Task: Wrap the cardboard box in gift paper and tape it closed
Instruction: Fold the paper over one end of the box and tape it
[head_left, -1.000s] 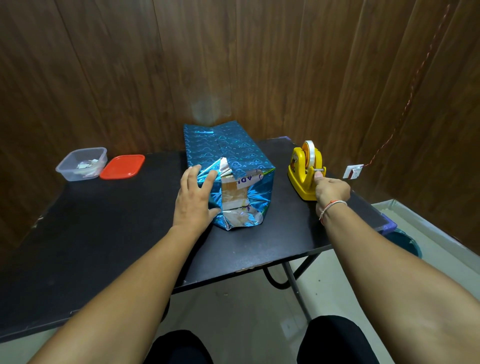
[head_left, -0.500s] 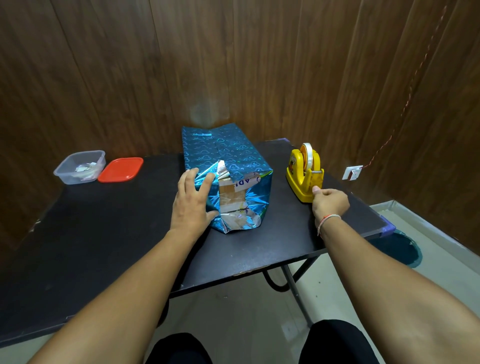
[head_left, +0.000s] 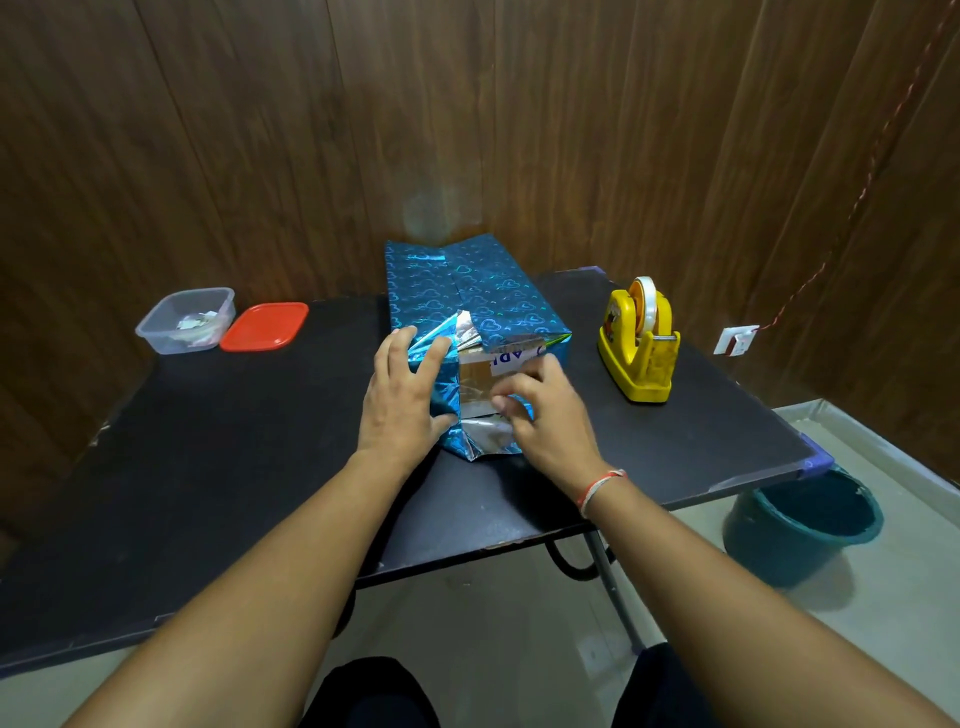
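The cardboard box (head_left: 480, 374) sits near the front middle of the black table (head_left: 208, 493), its near end facing the person and not yet closed: bare brown card with a white label shows between the loose flaps of blue gift paper (head_left: 467, 291). The left hand (head_left: 402, 400) lies flat with straight fingers on the left flap, pressing it against the end of the box. The right hand (head_left: 540, 415) is at the right side of that end with fingers curled toward the lower flap; whether it pinches the foil or a bit of tape I cannot tell. Judging from its shine and sharp creases, the paper is thin, slick foil that will likely spring back if let go and tear if pulled hard, so it is best held flat along the folds rather than by the edges. The box looks stiff and probably light; it may slide on the smooth top unless one hand steadies it. Right of the box stands a yellow tape dispenser (head_left: 636, 348), apart from it. At the far left of the table are a clear plastic tub (head_left: 187, 319) with scraps inside and, just beside it, a red lid (head_left: 265, 326). A teal bucket (head_left: 802, 525) stands on the pale floor to the right, and dark wooden panelling (head_left: 311, 130) closes the corner behind.
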